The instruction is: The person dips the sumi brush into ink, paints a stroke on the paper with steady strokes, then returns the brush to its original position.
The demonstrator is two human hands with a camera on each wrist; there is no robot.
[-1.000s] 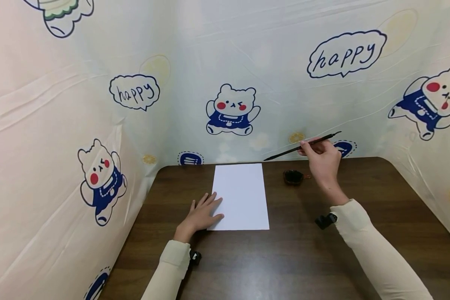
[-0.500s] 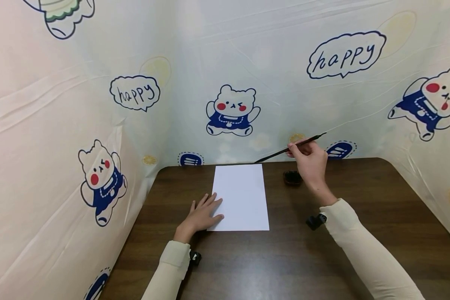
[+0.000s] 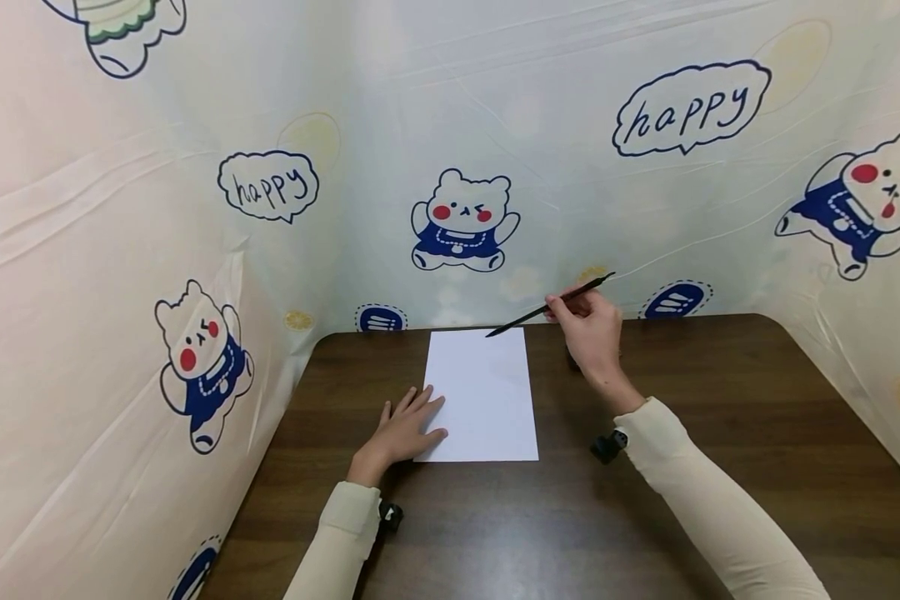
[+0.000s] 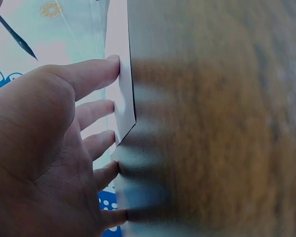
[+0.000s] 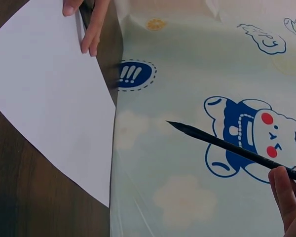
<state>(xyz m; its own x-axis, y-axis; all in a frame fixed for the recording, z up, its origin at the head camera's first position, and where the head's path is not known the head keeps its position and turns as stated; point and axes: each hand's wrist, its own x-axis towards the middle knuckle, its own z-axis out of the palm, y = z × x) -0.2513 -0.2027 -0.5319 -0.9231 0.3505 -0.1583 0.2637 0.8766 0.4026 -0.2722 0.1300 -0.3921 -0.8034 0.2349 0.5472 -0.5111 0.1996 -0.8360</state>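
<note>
A sheet of white paper [image 3: 487, 396] lies on the brown table. Spread flat, my left hand [image 3: 399, 432] rests on its left edge; the left wrist view shows the thumb [image 4: 96, 74] and some fingertips against the sheet. My right hand [image 3: 592, 337] pinches a black writing brush [image 3: 527, 315] partway along its handle, tilted, with the tip over the top part of the sheet. In the right wrist view the dark brush tip [image 5: 180, 126] appears apart from the paper. Behind my right hand a small dark dish [image 3: 572, 360] is mostly hidden.
The wooden table [image 3: 480, 525] meets a pale printed curtain [image 3: 375, 250] at its far edge. The same cloth rises on the left and right sides. Both sleeved wrists carry small black cameras.
My right hand has moved left with the brush, bringing the tip from right of the sheet to over its top part. The hand now covers most of the dish. My left hand has stayed still.
</note>
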